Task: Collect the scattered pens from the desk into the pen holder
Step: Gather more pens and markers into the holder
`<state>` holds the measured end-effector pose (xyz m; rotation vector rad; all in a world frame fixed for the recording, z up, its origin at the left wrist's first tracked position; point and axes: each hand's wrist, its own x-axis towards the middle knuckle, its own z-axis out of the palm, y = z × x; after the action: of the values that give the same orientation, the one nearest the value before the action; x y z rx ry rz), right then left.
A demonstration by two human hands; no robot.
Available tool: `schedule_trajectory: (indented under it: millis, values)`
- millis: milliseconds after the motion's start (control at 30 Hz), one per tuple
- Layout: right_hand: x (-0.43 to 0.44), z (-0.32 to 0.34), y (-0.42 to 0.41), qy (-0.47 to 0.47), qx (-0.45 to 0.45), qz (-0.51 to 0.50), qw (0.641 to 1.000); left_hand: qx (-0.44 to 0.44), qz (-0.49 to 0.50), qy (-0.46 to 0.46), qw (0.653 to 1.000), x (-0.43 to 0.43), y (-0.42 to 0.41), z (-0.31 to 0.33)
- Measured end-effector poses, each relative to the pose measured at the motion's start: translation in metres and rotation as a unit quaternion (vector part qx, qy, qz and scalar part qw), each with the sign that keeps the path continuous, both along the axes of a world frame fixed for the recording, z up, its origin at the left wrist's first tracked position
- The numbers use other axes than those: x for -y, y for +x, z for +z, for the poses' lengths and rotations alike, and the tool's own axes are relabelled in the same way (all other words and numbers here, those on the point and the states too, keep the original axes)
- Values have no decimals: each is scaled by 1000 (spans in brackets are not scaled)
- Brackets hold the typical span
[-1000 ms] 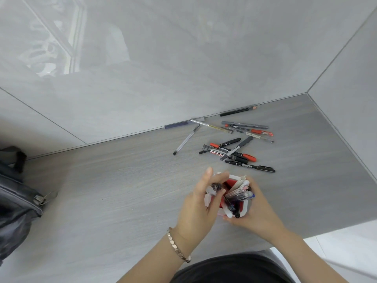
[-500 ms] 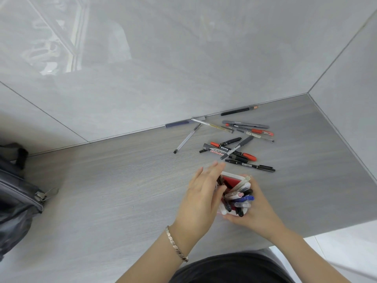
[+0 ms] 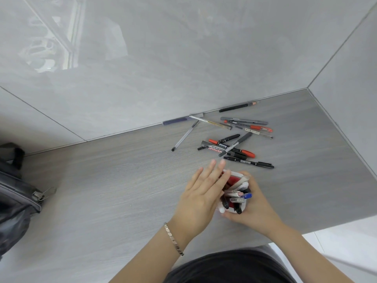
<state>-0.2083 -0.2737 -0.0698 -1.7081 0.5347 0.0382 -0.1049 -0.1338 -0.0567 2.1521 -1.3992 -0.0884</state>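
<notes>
A white pen holder (image 3: pixel 234 178) with a red inside stands near the desk's front edge, holding several pens with black, blue and white caps. My right hand (image 3: pixel 255 207) is wrapped around its right side. My left hand (image 3: pixel 204 190) lies flat against its left side, fingers straight and apart, holding nothing. Behind the holder several pens lie scattered: a black pen (image 3: pixel 248 162) nearest, a red-capped marker (image 3: pixel 247 153), a clear pen (image 3: pixel 184 136) to the left, and a black pencil (image 3: pixel 237 107) along the wall.
The grey wood-grain desk (image 3: pixel 112 190) sits in a corner of glossy grey walls. A dark bag (image 3: pixel 14 190) with a zipper pull rests at the left edge. The desk's front edge runs just below my right wrist.
My left hand has let go of the pens it pushed into the holder and has opened, fingers now stretched forward past the rim. My right hand keeps its grip.
</notes>
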Motion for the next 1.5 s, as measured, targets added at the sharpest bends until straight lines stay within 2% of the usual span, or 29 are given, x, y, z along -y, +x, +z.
schedule_trajectory:
  millis: [133,200,267,333,433,533,667,800,867,933,1000,1067,1133,1200,1333,1500]
  values:
    - [0,0,2,0,-11,-4,1000,-94,-9,29,995,19,10,19]
    - [1,4,3,-9,-9,-9,1000,-209,-24,3,978,23,13,31]
    - [4,12,4,-20,-3,-29,999,-322,21,-52,945,25,20,39]
    - [10,19,2,-25,5,-54,998,-335,107,-47,935,31,34,39]
    - [29,26,-6,-68,1,-75,995,-264,146,70,951,51,59,26]
    - [53,32,-13,-89,15,-126,988,-145,96,169,970,84,79,8]
    - [81,26,-23,-77,50,-167,982,16,28,289,957,122,86,-14]
    - [87,28,-25,-120,23,-178,976,109,-17,348,931,129,82,-34]
    - [83,27,-26,-145,3,-183,972,161,-30,352,921,123,79,-41]
    - [79,26,-25,-131,-9,-170,977,181,-7,336,924,114,77,-39]
    - [76,24,-22,-114,-3,-150,982,76,15,317,945,105,77,-36]
    - [74,24,-20,-106,14,-149,983,-102,68,284,951,91,76,-22]
    - [68,28,-18,-96,16,-153,984,-267,127,192,936,71,77,-4]
    - [60,31,-14,-89,3,-136,987,-381,175,90,904,47,74,16]
    - [31,32,3,-54,-20,-58,997,-451,275,-65,847,1,63,48]
    - [2,19,27,2,-12,0,1000,-494,315,-140,798,-36,46,63]
